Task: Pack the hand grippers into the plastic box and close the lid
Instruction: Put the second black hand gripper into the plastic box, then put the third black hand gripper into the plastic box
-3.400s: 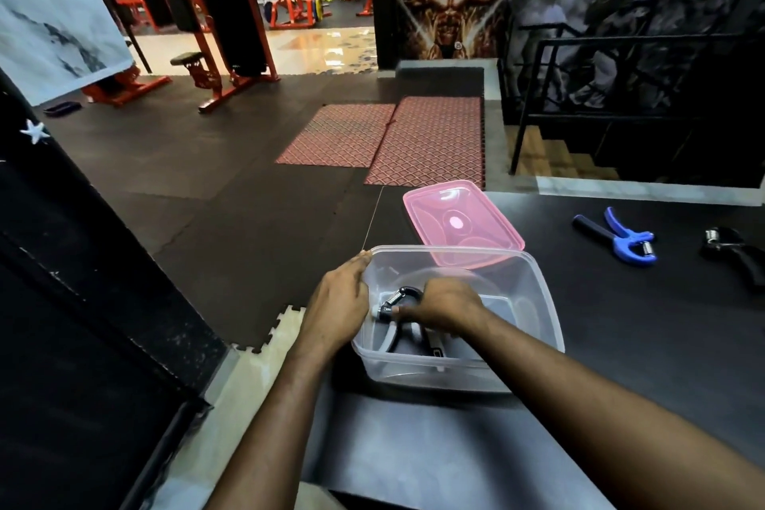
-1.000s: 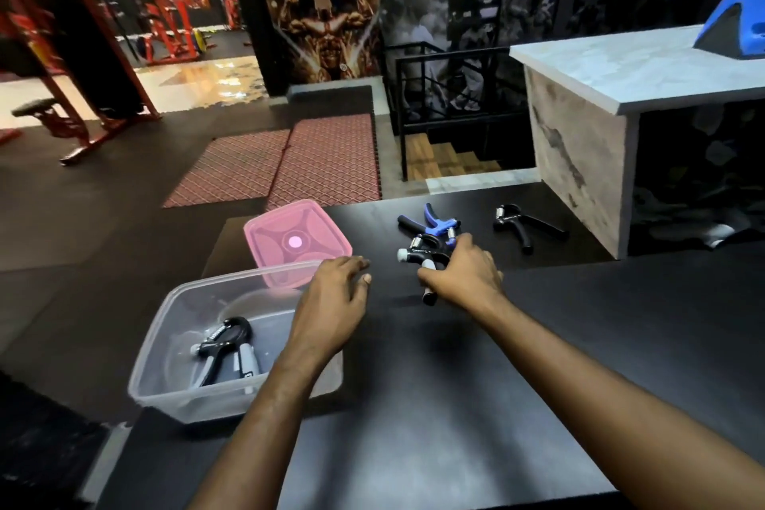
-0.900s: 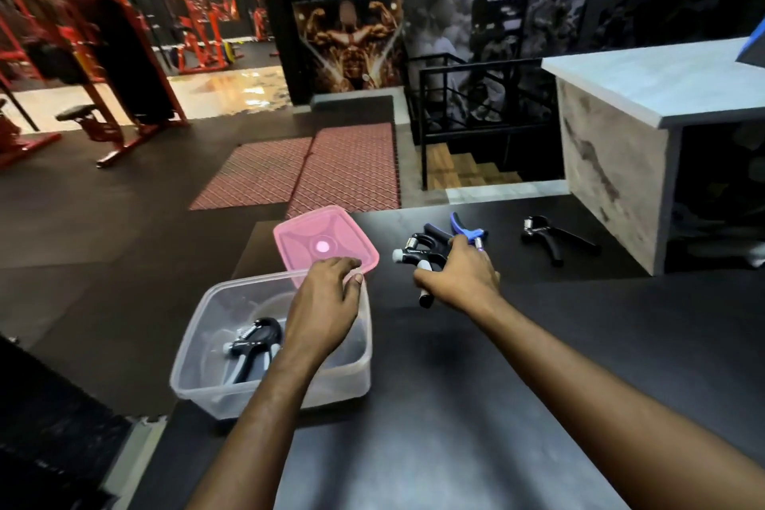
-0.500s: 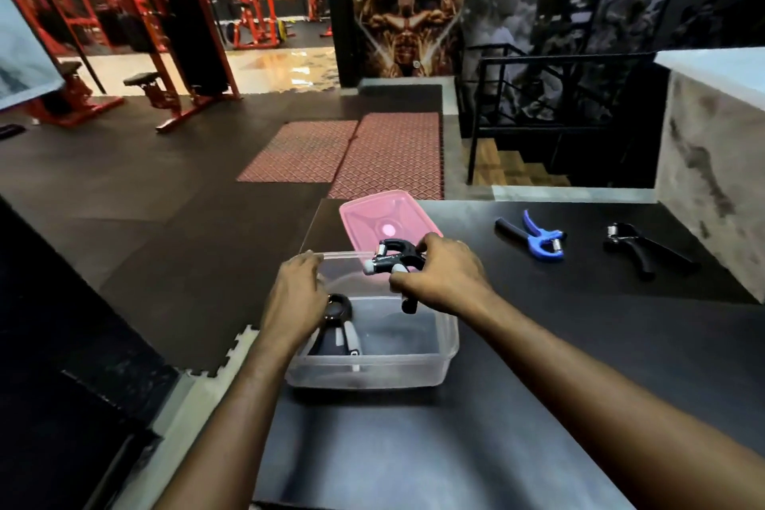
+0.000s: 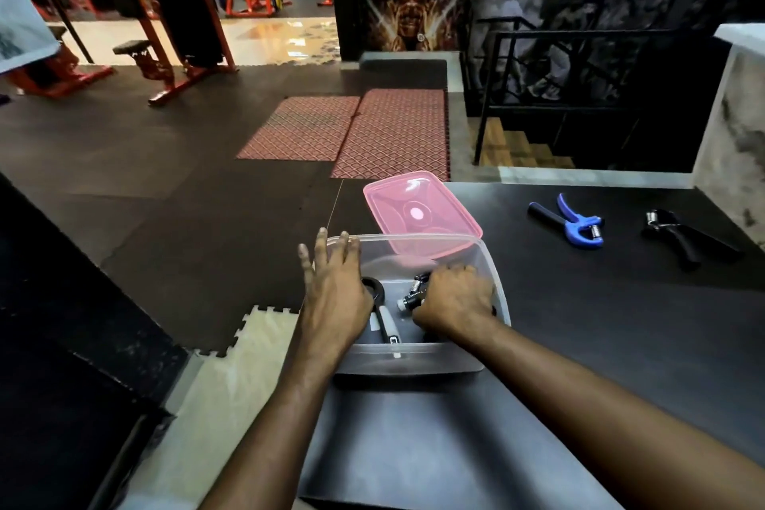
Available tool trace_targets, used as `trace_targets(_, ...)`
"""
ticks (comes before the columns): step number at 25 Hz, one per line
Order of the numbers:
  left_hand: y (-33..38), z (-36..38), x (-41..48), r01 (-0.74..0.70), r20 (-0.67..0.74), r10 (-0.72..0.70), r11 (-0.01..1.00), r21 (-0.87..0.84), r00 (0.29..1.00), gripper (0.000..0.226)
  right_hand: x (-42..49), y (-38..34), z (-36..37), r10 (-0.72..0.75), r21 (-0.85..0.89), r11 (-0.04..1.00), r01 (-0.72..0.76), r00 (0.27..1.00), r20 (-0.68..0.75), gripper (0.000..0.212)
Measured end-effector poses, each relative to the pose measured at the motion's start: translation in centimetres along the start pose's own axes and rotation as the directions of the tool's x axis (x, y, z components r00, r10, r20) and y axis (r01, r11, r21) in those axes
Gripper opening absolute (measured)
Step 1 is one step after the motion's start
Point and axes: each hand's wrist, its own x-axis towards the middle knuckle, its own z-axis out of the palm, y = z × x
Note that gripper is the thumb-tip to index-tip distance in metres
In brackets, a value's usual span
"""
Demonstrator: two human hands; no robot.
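Observation:
A clear plastic box (image 5: 494, 273) stands on the black table (image 5: 600, 335) near its left edge. Inside it lies a black hand gripper (image 5: 383, 313) with grey handles. My right hand (image 5: 453, 300) is down in the box, shut on a second black hand gripper (image 5: 416, 290) with a steel spring. My left hand (image 5: 333, 290) rests with spread fingers on the box's left rim. The pink lid (image 5: 420, 211) lies flat behind the box. Further right on the table lie a blue hand gripper (image 5: 573, 222) and a black hand gripper (image 5: 683, 234).
The table's left edge drops to dark gym flooring with a pale foam tile (image 5: 244, 352). A marble-faced counter (image 5: 732, 145) stands at the table's far right. A black railing (image 5: 538, 66) and stairs lie beyond the table; red machines stand far left.
My right hand has carried the black hand gripper from above the box's rim down into the box. My left hand has stayed at the box's left rim, fingers now spread.

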Motion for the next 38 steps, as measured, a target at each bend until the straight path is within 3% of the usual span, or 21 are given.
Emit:
trace_targets(4,0.2,-0.1,0.1,0.096,0.050,-0.096,0.995,0.010,0.994,0.068,0.7,-0.4,0.6,0.010,0.009,1.000,-0.011,0.992,0.125,0.062)
trace_targets(7,0.0,0.1,0.1,0.086,0.052,-0.087,0.996,0.022,0.995,0.069,1.1,-0.7,0.1,0.014,-0.040,0.999,-0.006,0.981,0.193,0.072)
trace_targets(13,-0.2,-0.1,0.0,0.048,0.063,-0.050,0.998,0.034,0.997,0.071,1.6,-0.5,-0.1,0.018,-0.016,1.000,-0.015,0.974,0.227,0.064)
trace_targets(16,-0.4,-0.2,0.2,0.037,0.070,-0.039,0.999,0.026,0.997,0.069,1.4,0.1,0.3,0.009,0.062,0.998,-0.017,0.991,0.134,0.062)
trace_targets(19,-0.2,-0.3,0.5,0.031,0.078,-0.033,0.999,0.029,0.996,0.063,1.4,1.1,-0.5,0.015,0.239,0.971,0.011,0.994,-0.107,0.047)
trace_targets(22,1.1,-0.3,1.1,0.035,0.055,-0.036,0.999,0.010,0.998,0.055,1.4,2.8,-2.6,0.025,0.304,0.950,0.071,0.954,-0.299,0.030)
trace_targets(25,4.4,0.1,1.4,-0.044,0.009,0.045,0.992,-0.116,0.999,0.050,2.2,6.2,-4.6,0.119,0.394,0.918,0.045,0.916,-0.383,0.020)
trace_targets(28,9.0,1.2,1.5,-0.164,-0.017,0.165,0.955,-0.247,0.986,0.046,4.0,11.2,-5.1,0.237,0.461,0.886,-0.046,0.899,-0.367,0.015)
trace_targets(31,14.5,2.7,1.7,-0.255,-0.018,0.260,0.927,-0.275,0.965,0.045,5.6,17.3,-4.8,0.332,0.495,0.856,-0.151,0.894,-0.301,0.013)
trace_targets(38,25.9,8.3,2.3,-0.291,0.114,0.337,0.908,-0.301,0.935,0.043,9.5,32.4,-2.2,0.433,0.460,0.833,-0.308,0.880,-0.194,0.025)
